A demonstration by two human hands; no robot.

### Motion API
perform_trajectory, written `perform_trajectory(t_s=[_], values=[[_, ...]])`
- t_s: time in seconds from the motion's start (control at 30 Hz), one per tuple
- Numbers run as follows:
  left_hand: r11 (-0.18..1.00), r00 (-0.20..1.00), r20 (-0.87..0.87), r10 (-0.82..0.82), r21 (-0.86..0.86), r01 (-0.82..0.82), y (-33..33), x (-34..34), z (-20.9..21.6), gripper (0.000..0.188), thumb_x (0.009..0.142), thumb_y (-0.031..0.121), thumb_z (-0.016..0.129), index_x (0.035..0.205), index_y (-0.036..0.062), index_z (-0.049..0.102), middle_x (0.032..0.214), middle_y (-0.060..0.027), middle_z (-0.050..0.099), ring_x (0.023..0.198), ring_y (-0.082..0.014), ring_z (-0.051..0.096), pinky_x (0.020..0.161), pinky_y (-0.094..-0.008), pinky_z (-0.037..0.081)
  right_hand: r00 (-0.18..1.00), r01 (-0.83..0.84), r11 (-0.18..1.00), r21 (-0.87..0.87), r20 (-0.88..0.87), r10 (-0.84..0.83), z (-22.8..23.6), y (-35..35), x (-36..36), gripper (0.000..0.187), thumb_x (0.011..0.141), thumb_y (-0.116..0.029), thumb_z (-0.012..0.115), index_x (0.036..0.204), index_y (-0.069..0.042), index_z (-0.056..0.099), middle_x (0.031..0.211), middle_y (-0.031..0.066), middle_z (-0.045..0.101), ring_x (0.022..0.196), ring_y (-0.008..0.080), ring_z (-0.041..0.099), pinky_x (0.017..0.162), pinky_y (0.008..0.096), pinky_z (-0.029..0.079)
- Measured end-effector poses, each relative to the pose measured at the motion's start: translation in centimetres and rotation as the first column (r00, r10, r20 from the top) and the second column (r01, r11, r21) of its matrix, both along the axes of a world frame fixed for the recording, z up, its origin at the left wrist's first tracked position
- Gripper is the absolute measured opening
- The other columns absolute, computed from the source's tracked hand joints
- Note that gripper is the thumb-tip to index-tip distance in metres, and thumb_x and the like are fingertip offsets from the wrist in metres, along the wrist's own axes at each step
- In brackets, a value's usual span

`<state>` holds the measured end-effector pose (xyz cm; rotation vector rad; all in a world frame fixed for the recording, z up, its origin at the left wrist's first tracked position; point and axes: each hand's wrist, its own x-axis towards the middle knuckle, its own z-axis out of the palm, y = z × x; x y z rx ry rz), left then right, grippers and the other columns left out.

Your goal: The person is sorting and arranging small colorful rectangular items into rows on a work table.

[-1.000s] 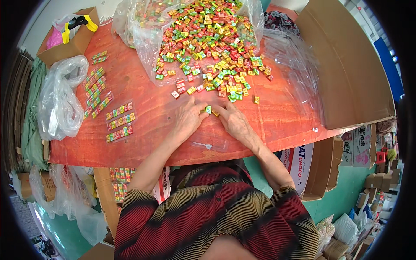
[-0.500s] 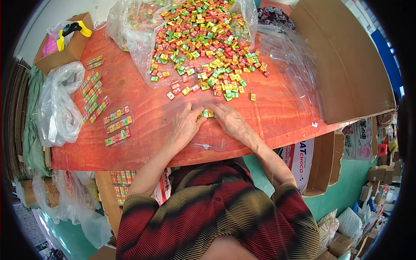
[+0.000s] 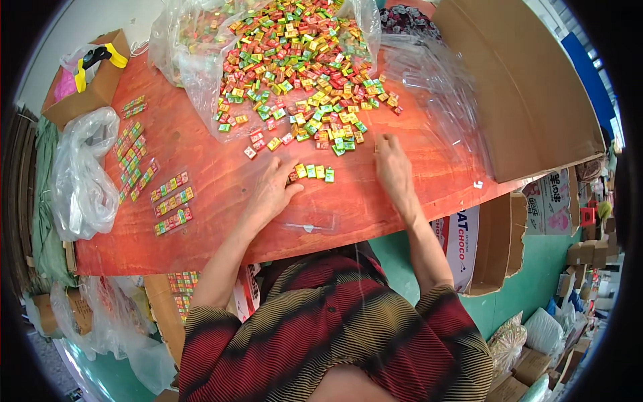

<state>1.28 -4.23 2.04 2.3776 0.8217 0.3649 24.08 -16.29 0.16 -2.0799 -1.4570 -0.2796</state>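
A short row of small candy-like boxes (image 3: 315, 172), yellow, green and red, stands on the red table before me. My left hand (image 3: 269, 192) lies at the row's left end, fingertips by a reddish box, thumb spread away from the fingers. To the right of the row, my right hand (image 3: 394, 171) rests on the table with curled fingers pressed together; whatever they hold is hidden. Beyond both hands spreads a big heap of the same little boxes (image 3: 295, 74), spilling from a clear plastic bag (image 3: 201, 94). A clear plastic sleeve (image 3: 308, 228) lies near the table's front edge.
Filled clear packs (image 3: 173, 202) lie on the left of the table (image 3: 221, 174), beside a crumpled plastic bag (image 3: 84, 174) and a small carton (image 3: 87, 87). Flat clear sleeves (image 3: 442, 94) pile up at right, against a large cardboard box (image 3: 522, 94). Open cartons (image 3: 492, 248) stand below.
My right hand has left the row and moved right, to where a lone yellow box lay. That box no longer shows. The row is now uncovered, and the whole view has shifted slightly.
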Motion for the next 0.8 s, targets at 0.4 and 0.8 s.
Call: perform_trajectory(t_s=[0.4,0.8], values=[[0.997,0.998,-0.009,-0.063,-0.051,0.063,0.5,0.4,-0.1,0.043,0.073,0.012,0.065,0.113,0.0052,0.051,0.100,-0.0143,0.048,0.094,-0.0325,0.051,0.080,-0.0387,0.043,0.931,-0.247,0.956,-0.159,-0.312,0.189,0.0,-0.3,-5.3,0.023,0.076,-0.008,0.059,0.097,0.000,0.053,0.091,0.0170,0.053,0.081,0.0351,0.055,0.069,0.0388,0.046],[0.994,0.993,0.039,-0.110,0.022,0.110,0.8,1.2,-1.0,0.036,0.071,0.013,0.066,0.106,0.0084,0.056,0.094,-0.0129,0.048,0.088,-0.0322,0.053,0.073,-0.0408,0.044,0.900,-0.411,0.901,-0.139,-0.216,0.377,0.4,2.0,-6.8,0.042,0.073,-0.009,0.062,0.113,-0.003,0.049,0.105,0.0146,0.050,0.093,0.0324,0.053,0.075,0.0381,0.047]])
